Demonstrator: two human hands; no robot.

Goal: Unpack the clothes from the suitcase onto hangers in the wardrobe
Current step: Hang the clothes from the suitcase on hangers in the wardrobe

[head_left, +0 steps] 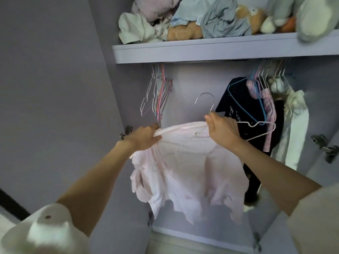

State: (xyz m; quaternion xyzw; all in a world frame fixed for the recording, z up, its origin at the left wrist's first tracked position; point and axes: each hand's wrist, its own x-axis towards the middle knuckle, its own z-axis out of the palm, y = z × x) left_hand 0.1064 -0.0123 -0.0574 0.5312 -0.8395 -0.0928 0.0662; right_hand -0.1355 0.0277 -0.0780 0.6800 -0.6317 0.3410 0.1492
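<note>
Hanger (pixel 203 107) left arm hidden inside pink top (pixel 187 171).

The pink garment (pixel 185 167) is soft, nubbly knit cloth, matt, with one small glossy button. Its hanger (pixel 207 105) has a bare, shiny metal hook and thin white-coated wire arms. The empty hangers (pixel 157 92) at far left are slim wire with smooth pastel coating. The shelf (pixel 211 50) and wardrobe walls look smooth, matt lilac laminate. Above lie crumpled cloth and fuzzy plush toys (pixel 185 32); the door hinges (pixel 324 145) are dull metal.
</note>
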